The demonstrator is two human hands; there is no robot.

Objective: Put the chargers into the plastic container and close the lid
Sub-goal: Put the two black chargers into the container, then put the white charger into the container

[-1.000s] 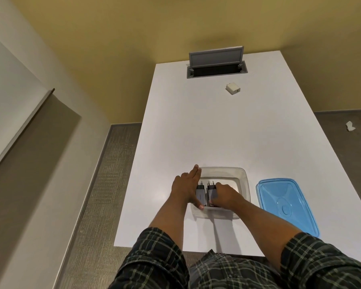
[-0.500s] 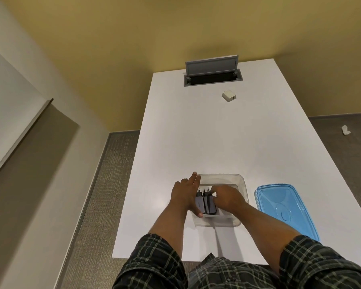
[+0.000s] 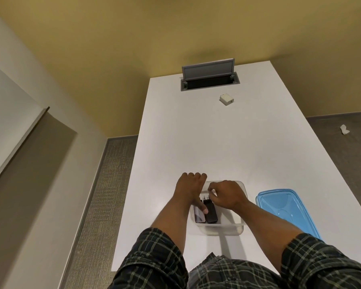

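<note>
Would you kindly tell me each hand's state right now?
Left hand: open, thumb on chargers.
Right hand: cannot be told.

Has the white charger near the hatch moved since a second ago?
No. The white charger sits just below the hatch's right half, as before; only the camera shifted.

single head-worn wide-angle view, looks forward and steeply down along white table [image 3: 196, 142], both forearms close at bottom, far wall and floor in frame. no second view.
</note>
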